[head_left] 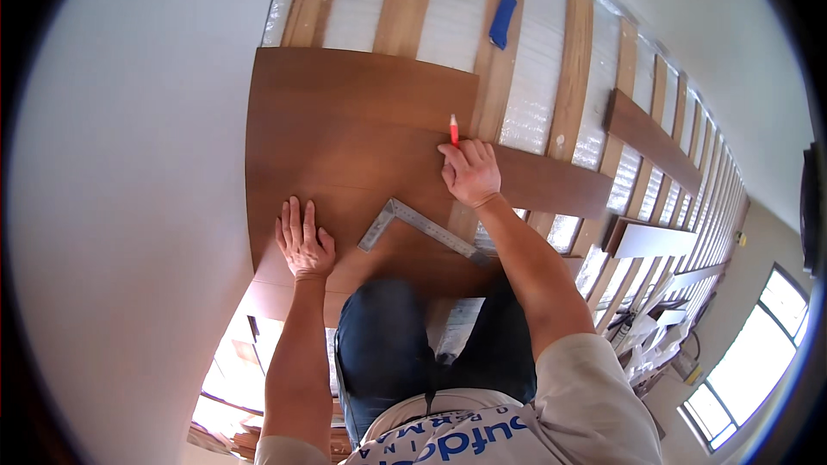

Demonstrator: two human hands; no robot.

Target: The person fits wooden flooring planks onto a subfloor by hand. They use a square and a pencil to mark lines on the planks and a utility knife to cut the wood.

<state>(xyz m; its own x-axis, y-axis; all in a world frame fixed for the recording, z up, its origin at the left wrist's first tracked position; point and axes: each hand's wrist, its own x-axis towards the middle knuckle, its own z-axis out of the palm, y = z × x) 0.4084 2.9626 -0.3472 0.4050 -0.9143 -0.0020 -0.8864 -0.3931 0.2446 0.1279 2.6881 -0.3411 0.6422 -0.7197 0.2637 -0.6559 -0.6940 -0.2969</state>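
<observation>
Brown wooden floorboards (345, 155) lie side by side in front of me, their left ends close to the white wall. My left hand (305, 239) rests flat on them with its fingers stretched forward. A red pencil (454, 131) stands out of my right hand (472, 172), pale end pointing away from me; the fingers are closed round it near the boards' right side. Between my hands and nearer my knees, a metal try square (422, 222) lies on the boards. Farther off, a blue-handled utility knife (503, 19) rests on a wooden batten (495, 77).
Parallel battens (572, 69) run over silvery foil sheeting (536, 108) toward the right. Loose boards (655, 139) lie across them, one with a pale face (652, 241). White plastic wrapping (648, 340) is heaped at the right. The wall (129, 164) bounds the left side.
</observation>
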